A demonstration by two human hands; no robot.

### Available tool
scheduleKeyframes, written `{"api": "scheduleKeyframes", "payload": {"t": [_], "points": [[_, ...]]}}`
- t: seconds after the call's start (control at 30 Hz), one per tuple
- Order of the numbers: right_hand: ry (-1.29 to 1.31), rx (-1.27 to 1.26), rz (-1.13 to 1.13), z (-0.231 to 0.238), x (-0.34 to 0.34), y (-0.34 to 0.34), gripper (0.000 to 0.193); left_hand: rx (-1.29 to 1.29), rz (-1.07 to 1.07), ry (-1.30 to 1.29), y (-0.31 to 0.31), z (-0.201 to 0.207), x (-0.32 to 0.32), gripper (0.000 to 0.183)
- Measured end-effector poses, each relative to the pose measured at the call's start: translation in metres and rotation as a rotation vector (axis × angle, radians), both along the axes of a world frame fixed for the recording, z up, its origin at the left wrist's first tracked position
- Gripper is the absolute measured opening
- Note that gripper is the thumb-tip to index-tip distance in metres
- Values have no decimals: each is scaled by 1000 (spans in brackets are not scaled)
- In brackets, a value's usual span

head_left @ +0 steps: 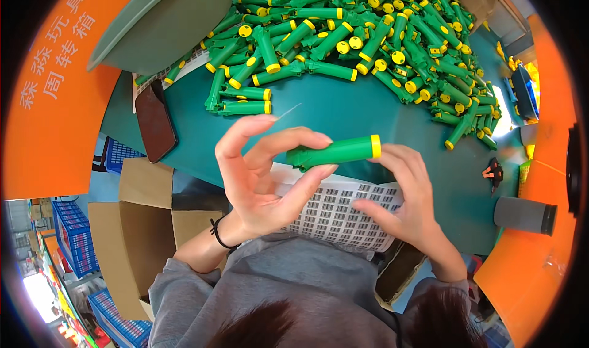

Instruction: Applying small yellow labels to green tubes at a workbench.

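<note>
My left hand (261, 170) pinches a green plastic tube (343, 150) with a yellow end cap by its jagged green end, between thumb and a finger. The index finger is raised apart, and a thin, clear sliver (289, 110) clings to its tip; it looks like a small sticker seen edge-on. My right hand (408, 201) is beside the yellow cap, its fingertips at or just behind it and its thumb spread away; whether they touch is unclear. Below the tube, a white sheet (343, 210) printed with rows of small dark labels lies across my lap and the table edge.
A large pile of similar green tubes (331, 38) covers the far table (196, 115). A grey-green tub (165, 29) and a dark brown phone-like slab (155, 121) sit left. An open cardboard box (132, 237) stands lower left. Small snips (492, 175) and a grey cup (524, 215) are right.
</note>
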State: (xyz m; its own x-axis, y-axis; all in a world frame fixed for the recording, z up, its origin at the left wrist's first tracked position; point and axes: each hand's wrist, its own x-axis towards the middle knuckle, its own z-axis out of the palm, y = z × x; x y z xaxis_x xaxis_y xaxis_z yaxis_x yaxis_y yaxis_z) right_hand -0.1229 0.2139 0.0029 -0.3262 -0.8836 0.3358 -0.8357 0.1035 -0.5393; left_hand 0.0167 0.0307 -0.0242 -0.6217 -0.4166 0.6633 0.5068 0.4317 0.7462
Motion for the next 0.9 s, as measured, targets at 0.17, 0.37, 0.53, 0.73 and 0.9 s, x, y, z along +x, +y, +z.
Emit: {"api": "scheduleKeyframes", "payload": {"t": [0.17, 0.37, 0.53, 0.73, 0.9], "points": [[-262, 628, -300, 25, 3, 34, 36, 124, -54, 45, 14, -19, 8, 75], [-951, 547, -258, 24, 16, 45, 26, 77, -99, 8, 18, -35, 7, 84], [-929, -193, -325, -12, -4, 37, 37, 187, -8, 102, 15, -12, -2, 80], [-233, -58, -297, -37, -83, -8, 32, 390, -147, -8, 2, 3, -46, 80], [115, -224, -242, -19, -52, -16, 46, 487, -117, -243, -7, -22, -46, 77]]}}
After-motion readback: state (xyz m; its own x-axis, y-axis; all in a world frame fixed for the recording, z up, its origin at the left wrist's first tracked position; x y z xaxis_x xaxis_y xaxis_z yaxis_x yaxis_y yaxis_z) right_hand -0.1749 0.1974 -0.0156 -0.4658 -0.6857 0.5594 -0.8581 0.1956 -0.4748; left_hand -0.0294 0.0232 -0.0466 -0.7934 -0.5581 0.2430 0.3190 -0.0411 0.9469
